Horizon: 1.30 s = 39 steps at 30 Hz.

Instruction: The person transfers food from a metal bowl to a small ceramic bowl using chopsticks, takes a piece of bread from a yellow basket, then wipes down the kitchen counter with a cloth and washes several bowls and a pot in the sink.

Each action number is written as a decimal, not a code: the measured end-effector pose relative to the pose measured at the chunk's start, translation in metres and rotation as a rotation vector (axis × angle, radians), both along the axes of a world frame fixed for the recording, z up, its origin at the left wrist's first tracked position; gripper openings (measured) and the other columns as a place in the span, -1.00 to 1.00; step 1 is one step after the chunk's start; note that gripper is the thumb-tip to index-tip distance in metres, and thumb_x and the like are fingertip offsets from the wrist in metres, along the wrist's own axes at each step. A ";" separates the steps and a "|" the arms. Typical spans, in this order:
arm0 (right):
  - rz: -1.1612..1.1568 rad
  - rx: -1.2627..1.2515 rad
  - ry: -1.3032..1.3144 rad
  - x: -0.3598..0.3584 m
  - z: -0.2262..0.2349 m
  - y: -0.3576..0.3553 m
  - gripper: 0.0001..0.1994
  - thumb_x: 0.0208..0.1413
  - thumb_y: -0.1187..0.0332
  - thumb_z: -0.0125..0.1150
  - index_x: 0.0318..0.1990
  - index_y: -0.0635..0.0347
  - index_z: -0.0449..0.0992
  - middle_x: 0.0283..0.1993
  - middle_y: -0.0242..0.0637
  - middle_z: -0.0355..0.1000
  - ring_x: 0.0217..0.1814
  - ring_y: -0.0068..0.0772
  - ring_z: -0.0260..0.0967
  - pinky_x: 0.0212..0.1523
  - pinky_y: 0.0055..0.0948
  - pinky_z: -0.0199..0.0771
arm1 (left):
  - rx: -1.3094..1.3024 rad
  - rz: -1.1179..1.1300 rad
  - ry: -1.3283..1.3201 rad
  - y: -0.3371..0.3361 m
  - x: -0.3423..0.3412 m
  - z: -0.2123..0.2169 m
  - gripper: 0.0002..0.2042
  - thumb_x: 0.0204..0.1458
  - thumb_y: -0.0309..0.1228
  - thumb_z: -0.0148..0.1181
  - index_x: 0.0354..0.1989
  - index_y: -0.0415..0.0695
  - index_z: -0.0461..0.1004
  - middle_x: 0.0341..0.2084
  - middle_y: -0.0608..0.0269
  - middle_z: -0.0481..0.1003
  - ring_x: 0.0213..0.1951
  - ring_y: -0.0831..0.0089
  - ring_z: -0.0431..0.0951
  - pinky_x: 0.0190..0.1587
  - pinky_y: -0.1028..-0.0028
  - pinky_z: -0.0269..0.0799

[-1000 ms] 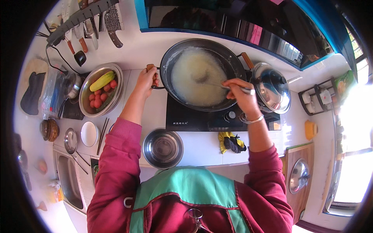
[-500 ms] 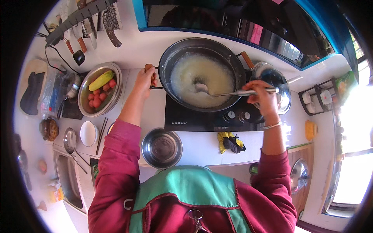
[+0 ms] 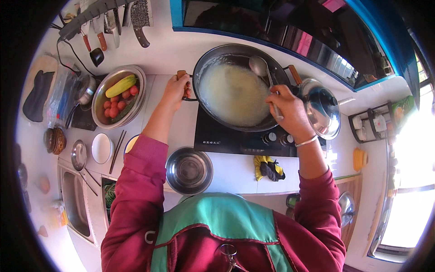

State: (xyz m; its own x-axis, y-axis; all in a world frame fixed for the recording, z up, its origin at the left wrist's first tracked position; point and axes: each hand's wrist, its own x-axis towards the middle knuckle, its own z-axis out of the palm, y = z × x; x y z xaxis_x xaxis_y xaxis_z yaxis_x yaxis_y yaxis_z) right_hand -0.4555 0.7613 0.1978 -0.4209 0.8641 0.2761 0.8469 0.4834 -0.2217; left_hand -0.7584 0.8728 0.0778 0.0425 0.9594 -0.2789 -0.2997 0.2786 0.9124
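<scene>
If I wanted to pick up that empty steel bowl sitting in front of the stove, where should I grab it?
Probably by the rim. The steel bowl stands upright and open on the white counter, with a rolled lip all round and no handles. Its near edge, toward the person, looks free, so come from above there, thumb inside and fingers under the lip. The stove crowds its far side.

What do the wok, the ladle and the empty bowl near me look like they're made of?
Wok: dark metal, likely iron or steel, matte inside. Ladle, held by the right hand: shiny metal, probably stainless. Empty bowl: polished steel, mirror-like glare.
</scene>
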 end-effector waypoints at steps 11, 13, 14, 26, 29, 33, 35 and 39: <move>0.363 -0.090 0.015 -0.045 -0.011 -0.035 -0.73 -0.30 0.61 0.12 -0.33 0.14 0.46 -0.06 -0.23 0.33 -0.07 -0.13 0.33 -0.09 -0.34 0.41 | 0.017 -0.005 0.025 0.000 0.004 0.000 -0.86 0.08 -0.33 0.00 -0.38 -0.12 0.26 -0.62 0.34 0.28 -0.68 0.56 0.29 -0.64 0.53 0.25; 0.392 -0.126 0.012 -0.045 0.002 -0.045 -0.75 -0.26 0.58 0.11 -0.33 0.13 0.46 -0.06 -0.24 0.33 -0.07 -0.15 0.34 -0.09 -0.35 0.42 | 0.018 0.014 0.041 0.000 -0.001 -0.001 -0.85 0.07 -0.32 0.01 -0.39 -0.12 0.26 -0.62 0.34 0.28 -0.68 0.56 0.28 -0.64 0.53 0.24; 0.374 -0.136 0.004 -0.040 0.010 -0.050 -0.76 -0.24 0.57 0.10 -0.32 0.13 0.46 -0.05 -0.24 0.34 -0.07 -0.16 0.34 -0.08 -0.36 0.42 | 0.020 0.012 0.045 0.000 0.000 -0.001 -0.85 0.06 -0.32 0.01 -0.39 -0.12 0.26 -0.62 0.34 0.27 -0.69 0.56 0.27 -0.64 0.53 0.24; 0.110 -0.047 0.062 0.029 -0.014 -0.013 -0.76 -0.24 0.62 0.13 -0.33 0.14 0.48 -0.05 -0.21 0.35 0.01 -0.16 0.30 -0.06 -0.41 0.40 | 0.023 0.030 0.016 -0.002 0.003 -0.003 -0.85 0.07 -0.31 0.03 -0.36 -0.10 0.25 -0.62 0.35 0.30 -0.68 0.58 0.28 -0.64 0.56 0.22; -0.030 -0.010 0.396 0.053 -0.023 -0.007 -0.83 -0.13 0.56 0.16 -0.31 0.17 0.53 -0.09 -0.17 0.37 -0.05 -0.24 0.37 -0.05 -0.41 0.36 | 0.016 0.041 0.003 -0.006 0.007 0.001 -0.86 0.06 -0.32 0.03 -0.37 -0.09 0.25 -0.62 0.35 0.29 -0.68 0.57 0.27 -0.65 0.56 0.21; -0.085 0.016 0.628 0.061 -0.036 0.005 -0.81 -0.09 0.48 0.23 -0.25 0.19 0.54 -0.16 -0.18 0.43 -0.10 -0.34 0.39 -0.07 -0.47 0.36 | 0.002 0.039 0.003 -0.003 0.008 0.001 -0.86 0.06 -0.34 0.03 -0.37 -0.09 0.23 -0.63 0.34 0.27 -0.69 0.56 0.26 -0.66 0.54 0.19; -0.078 0.006 0.668 0.053 -0.034 0.012 -0.80 -0.08 0.47 0.24 -0.23 0.21 0.54 -0.19 -0.20 0.45 -0.13 -0.36 0.41 -0.09 -0.49 0.37 | -0.002 0.038 0.007 -0.002 0.006 0.001 -0.86 0.06 -0.34 0.03 -0.37 -0.10 0.23 -0.63 0.34 0.26 -0.70 0.56 0.25 -0.66 0.53 0.19; -0.090 -0.058 0.850 0.039 -0.027 0.025 -0.80 -0.06 0.50 0.20 -0.22 0.24 0.52 -0.24 -0.27 0.48 -0.22 -0.43 0.43 -0.15 -0.56 0.40 | -0.016 0.041 0.001 -0.001 0.004 0.001 -0.85 0.06 -0.33 0.05 -0.36 -0.09 0.23 -0.63 0.35 0.27 -0.71 0.57 0.24 -0.66 0.54 0.18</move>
